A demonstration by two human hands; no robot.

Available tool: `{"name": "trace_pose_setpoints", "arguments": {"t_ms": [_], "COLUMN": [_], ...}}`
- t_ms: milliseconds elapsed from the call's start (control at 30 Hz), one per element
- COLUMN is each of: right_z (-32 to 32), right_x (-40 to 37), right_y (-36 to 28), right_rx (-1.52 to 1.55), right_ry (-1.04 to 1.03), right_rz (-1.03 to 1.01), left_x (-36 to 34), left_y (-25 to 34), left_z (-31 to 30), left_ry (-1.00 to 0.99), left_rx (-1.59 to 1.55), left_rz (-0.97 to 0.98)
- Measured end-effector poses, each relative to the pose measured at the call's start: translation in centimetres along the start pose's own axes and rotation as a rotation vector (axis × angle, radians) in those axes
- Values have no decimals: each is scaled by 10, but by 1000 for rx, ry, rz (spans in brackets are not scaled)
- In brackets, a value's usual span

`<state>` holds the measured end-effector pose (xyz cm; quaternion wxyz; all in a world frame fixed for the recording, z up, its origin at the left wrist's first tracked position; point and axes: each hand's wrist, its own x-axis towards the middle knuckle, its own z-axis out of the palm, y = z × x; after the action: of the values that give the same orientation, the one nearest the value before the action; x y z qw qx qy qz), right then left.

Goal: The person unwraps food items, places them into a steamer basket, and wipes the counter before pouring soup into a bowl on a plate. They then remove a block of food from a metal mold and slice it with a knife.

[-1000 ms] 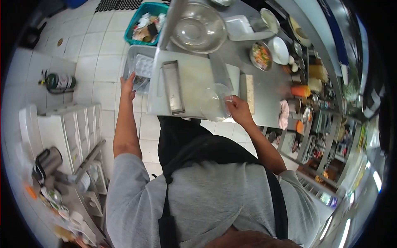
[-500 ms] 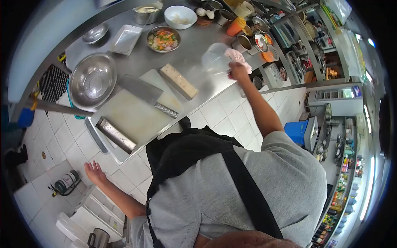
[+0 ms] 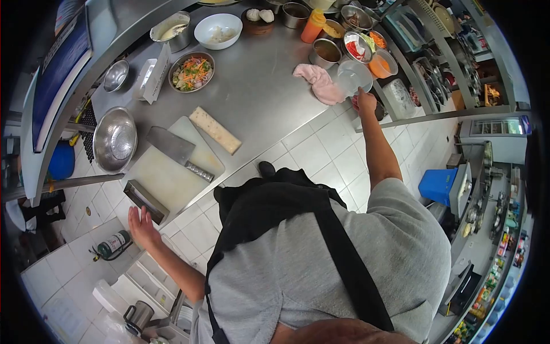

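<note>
At the right end of the steel counter, my right hand (image 3: 365, 104) grips the edge of a clear plastic bowl (image 3: 354, 78). A crumpled pink cloth (image 3: 321, 84) lies just left of the bowl. My left hand (image 3: 144, 228) is open with fingers extended, beside a rectangular metal mold (image 3: 145, 202) on the near corner of a white cutting board (image 3: 161, 175). A cleaver (image 3: 175, 145) rests across the boards, its handle toward me. Beyond it sits a long pale speckled block (image 3: 215, 129).
A steel bowl of chopped vegetables (image 3: 192, 72), a white bowl (image 3: 218, 31) and a large empty metal bowl (image 3: 115, 140) stand on the counter (image 3: 258, 86). Sauce pots, an orange squeeze bottle (image 3: 313, 26) and a tub of orange food (image 3: 380, 65) crowd the right back. A shelf post (image 3: 86, 180) crosses at left.
My right hand has carried the clear bowl rightward past the pink cloth, which now lies to its left. My left hand has come up close to the metal mold. The camera view has shifted.
</note>
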<state>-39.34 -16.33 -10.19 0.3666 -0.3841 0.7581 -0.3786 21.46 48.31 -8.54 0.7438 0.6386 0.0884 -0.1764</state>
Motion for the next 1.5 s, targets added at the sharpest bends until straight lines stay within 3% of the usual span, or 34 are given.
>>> {"name": "trace_pose_setpoints", "arguments": {"t_ms": [133, 200, 267, 333, 367, 467, 567, 600, 667, 800, 867, 1000, 1067, 1100, 1167, 1200, 1267, 1300, 1433, 1500], "right_z": [-17, -24, -6, 2, 16, 61, 103, 109, 113, 150, 182, 220, 259, 267, 299, 329, 342, 322, 299, 290], "right_x": [-11, -23, 3, -70, -74, -83, -77, -94, -141, -121, -91, -77, -51, -43, -20, 12, -8, -80, -200, -214], "right_y": [-7, -6, 54, 16, 21, 19, 19, 11, -18, -12, -21, -92, -97, -95, -100, -77, -60, -79, -50, -33], "right_rx": [67, -121, -565, -554, -510, -719, -562, -562, -576, -615, -449, -572, -810, -799, -1221, -1155, -787, -767, -575, -544], "right_ry": [-173, -255, -244, -297, -244, -175, -555, -557, -210, -394, -408, -184, -2, -57, -188, -167, -253, -344, -750, -996], "right_rz": [81, 34, -431, -584, -850, -804, -769, -763, -1037, -1100, -1135, -1001, -1125, -1158, -1226, -1536, -1727, -1366, -1580, -1676], "left_x": [-31, -44, -59, -67, -69, -71, -77, -79, -84, -100, -106, -122, -134, -145, -168, -181, -208, -220, -270, -302], "left_y": [-2, 4, 8, 10, 11, 13, 18, 19, 19, 10, 7, 0, 2, 5, 8, 9, 5, -7, -88, -129], "left_z": [60, 81, 94, 102, 109, 122, 132, 132, 129, 114, 104, 77, 70, 71, 68, 61, 47, 31, -41, -77], "left_ry": [-93, -99, -139, -162, -172, -201, -216, -243, -272, -209, -176, -136, -67, -65, -51, -38, 66, 102, 211, 295], "left_rx": [61, 80, 111, 119, 142, 174, 211, 224, 241, 252, 254, 252, 256, 313, 359, 353, 356, 320, 244, 277], "left_rz": [-45, -30, -44, -24, -45, -68, -74, -76, -85, -128, -147, -177, -182, -195, -213, -218, -278, -299, -519, -657]}}
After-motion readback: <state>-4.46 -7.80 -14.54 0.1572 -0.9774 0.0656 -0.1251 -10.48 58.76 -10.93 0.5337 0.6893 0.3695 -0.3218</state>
